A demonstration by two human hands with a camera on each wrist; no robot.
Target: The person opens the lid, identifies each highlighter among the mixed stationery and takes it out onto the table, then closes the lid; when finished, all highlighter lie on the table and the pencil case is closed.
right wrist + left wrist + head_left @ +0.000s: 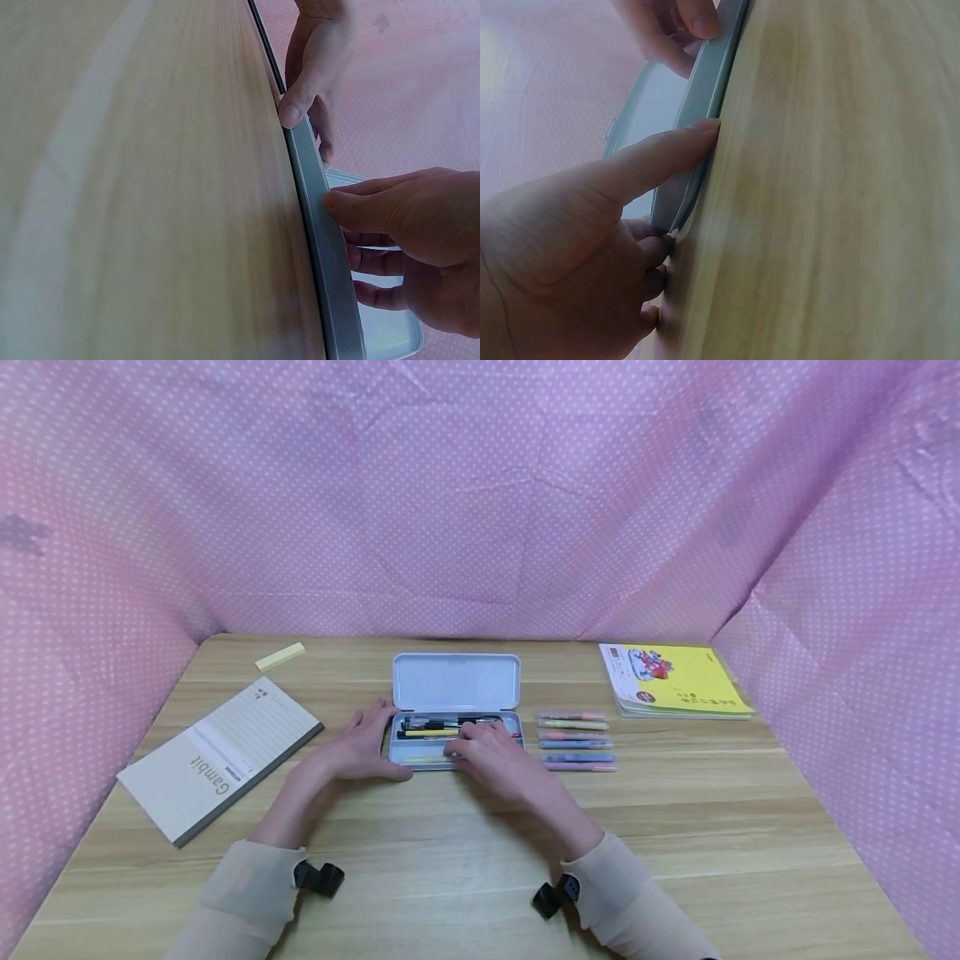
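A pale blue pencil case [456, 682] stands on the table with its lid tipped back. Inside lie several pens [431, 734], black and yellow among them. My left hand [356, 753] grips the case's left end, its thumb on the front wall and the other fingers around the side and back corner. My right hand [498, 762] reaches into the right half of the case with bent fingers. In the right wrist view, its thumb lies by the front wall [319, 232] and the fingertips dip behind it, so whatever they touch is hidden.
Several pastel pens [576, 745] lie in pairs just right of the case. A Gambit notebook [217, 764] lies slanted at left, below a thin pale yellow strip [281, 657]. Yellow-covered books [686, 681] are at the back right. Pink dotted cloth [465, 527] surrounds the table's far sides.
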